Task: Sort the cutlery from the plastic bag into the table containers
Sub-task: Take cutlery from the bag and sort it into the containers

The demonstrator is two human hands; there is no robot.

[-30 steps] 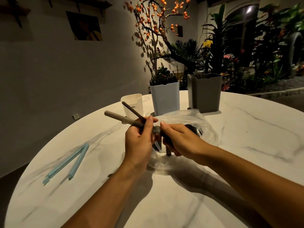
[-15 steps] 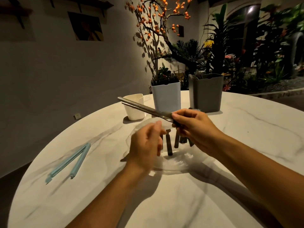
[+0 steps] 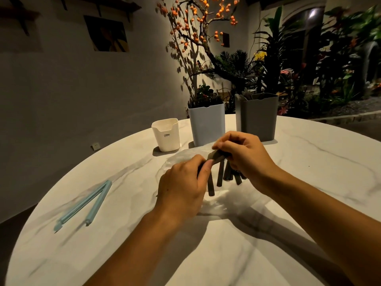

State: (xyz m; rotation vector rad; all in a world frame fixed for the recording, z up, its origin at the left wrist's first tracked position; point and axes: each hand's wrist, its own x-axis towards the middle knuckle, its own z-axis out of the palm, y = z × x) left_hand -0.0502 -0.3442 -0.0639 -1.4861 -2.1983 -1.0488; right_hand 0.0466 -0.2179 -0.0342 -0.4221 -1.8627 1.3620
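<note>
A bundle of dark, matte-handled cutlery (image 3: 220, 174) fans out over a crumpled clear plastic bag (image 3: 185, 157) at the middle of the round white marbled surface (image 3: 226, 254). The right hand (image 3: 245, 155) pinches the upper ends of the pieces, its fingers curled round them; the left hand (image 3: 183, 188) has its fingers clenched round one handle beside it. Beyond stand a small cream plastic cup (image 3: 166, 134), a pale blue rectangular container (image 3: 206, 123) and a grey rectangular container (image 3: 256, 116). A light blue folding bag clip (image 3: 86, 205) lies well apart to the left.
</note>
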